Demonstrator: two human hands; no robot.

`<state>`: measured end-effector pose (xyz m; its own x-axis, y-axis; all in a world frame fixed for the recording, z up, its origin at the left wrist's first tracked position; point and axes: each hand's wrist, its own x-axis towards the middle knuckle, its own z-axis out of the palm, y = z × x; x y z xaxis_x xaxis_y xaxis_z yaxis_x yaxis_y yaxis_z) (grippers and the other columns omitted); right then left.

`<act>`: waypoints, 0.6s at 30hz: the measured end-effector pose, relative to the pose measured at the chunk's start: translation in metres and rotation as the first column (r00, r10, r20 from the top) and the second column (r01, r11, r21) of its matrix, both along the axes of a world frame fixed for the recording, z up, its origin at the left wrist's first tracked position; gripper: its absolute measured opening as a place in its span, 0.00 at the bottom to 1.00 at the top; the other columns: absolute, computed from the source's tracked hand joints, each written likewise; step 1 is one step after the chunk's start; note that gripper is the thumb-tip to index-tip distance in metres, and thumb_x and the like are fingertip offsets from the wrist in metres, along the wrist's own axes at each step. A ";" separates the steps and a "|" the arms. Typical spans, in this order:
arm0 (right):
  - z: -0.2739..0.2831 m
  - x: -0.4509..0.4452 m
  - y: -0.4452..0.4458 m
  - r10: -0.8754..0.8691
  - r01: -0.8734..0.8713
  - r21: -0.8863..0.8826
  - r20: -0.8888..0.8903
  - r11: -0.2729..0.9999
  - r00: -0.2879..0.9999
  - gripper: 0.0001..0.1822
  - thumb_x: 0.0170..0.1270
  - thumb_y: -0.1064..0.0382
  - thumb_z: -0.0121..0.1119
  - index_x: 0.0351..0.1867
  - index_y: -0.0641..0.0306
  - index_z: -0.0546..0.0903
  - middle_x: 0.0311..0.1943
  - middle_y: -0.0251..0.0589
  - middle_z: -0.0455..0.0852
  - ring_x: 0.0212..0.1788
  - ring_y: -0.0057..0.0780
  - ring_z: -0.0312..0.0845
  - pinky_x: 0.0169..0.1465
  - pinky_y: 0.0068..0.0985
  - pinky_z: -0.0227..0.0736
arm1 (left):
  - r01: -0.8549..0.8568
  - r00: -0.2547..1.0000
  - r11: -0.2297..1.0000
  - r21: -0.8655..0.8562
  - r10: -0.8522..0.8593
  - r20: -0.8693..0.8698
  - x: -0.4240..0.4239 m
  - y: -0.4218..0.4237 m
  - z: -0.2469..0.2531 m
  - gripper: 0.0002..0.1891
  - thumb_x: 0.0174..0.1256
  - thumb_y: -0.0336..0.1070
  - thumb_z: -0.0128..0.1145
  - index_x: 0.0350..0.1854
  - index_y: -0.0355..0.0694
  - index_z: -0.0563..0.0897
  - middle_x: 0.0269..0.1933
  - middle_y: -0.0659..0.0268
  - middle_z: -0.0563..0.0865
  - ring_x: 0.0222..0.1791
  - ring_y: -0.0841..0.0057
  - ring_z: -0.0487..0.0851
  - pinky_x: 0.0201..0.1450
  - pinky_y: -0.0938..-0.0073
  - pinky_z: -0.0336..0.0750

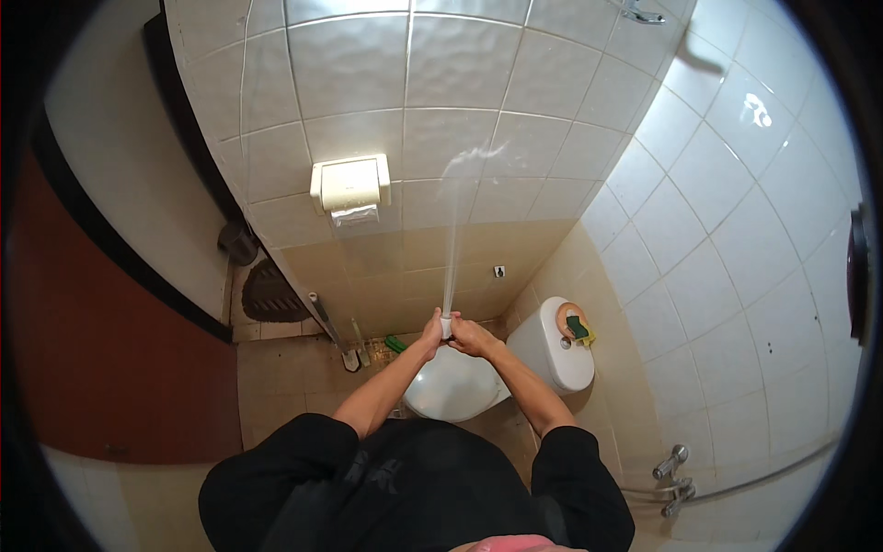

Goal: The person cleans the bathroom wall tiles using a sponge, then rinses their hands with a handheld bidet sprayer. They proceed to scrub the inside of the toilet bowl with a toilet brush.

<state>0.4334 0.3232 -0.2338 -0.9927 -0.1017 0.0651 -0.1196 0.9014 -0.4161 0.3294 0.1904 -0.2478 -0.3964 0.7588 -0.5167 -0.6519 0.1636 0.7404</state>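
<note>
Held between both hands is a small white spray head (446,327), over the back part of the toilet. My left hand (430,337) grips its left side, and my right hand (473,337) closes around it from the right. A narrow jet of water (451,248) leaves it and splashes on the tiled wall (452,90) to the right of the paper holder. Under my forearms is the white toilet lid (452,388), lying down over the bowl. Most of the spray head's handle is hidden by my fingers.
A toilet paper holder (350,183) is fixed to the wall. On the cistern (552,345) rest an orange-brown dish (567,314) and a green-and-yellow sponge (578,328). Long-handled brushes (350,359) lean at left near a dark mat (272,293). Metal taps (676,486) project at right.
</note>
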 end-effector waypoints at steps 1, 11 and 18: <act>-0.002 0.001 -0.005 -0.035 0.035 0.004 -0.028 0.999 0.999 0.32 0.61 0.63 0.74 0.60 0.77 0.71 0.50 0.68 0.85 0.53 0.66 0.84 0.57 0.53 0.80 | -0.004 1.000 0.999 -0.054 0.004 -0.011 0.002 -0.003 0.007 0.36 0.88 0.66 0.21 0.69 0.51 0.82 0.64 0.65 0.86 0.63 0.67 0.83 0.67 0.53 0.77; 0.023 0.002 -0.036 -0.423 0.414 -0.089 -0.125 0.906 0.898 0.29 0.58 0.67 0.74 0.57 0.73 0.72 0.43 0.66 0.88 0.49 0.66 0.86 0.53 0.53 0.82 | 0.034 0.942 0.996 -0.080 -0.059 -0.330 -0.001 -0.056 0.008 0.31 0.85 0.67 0.40 0.73 0.48 0.75 0.70 0.65 0.81 0.71 0.67 0.77 0.63 0.52 0.75; 0.008 0.016 -0.067 -0.819 0.735 -0.366 -0.187 0.571 0.543 0.20 0.61 0.57 0.79 0.40 0.71 0.82 0.37 0.59 0.90 0.42 0.58 0.89 0.48 0.47 0.83 | 0.225 0.952 0.961 -0.158 -0.252 -0.172 0.006 -0.211 -0.093 0.40 0.82 0.71 0.40 0.84 0.47 0.63 0.82 0.59 0.69 0.81 0.59 0.68 0.75 0.38 0.68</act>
<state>0.4496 0.2561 -0.2261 -0.5869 0.7588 0.2824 0.4284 0.5870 -0.6869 0.3358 -0.0211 -0.3404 -0.3124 0.7712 -0.5546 -0.4324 0.4044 0.8059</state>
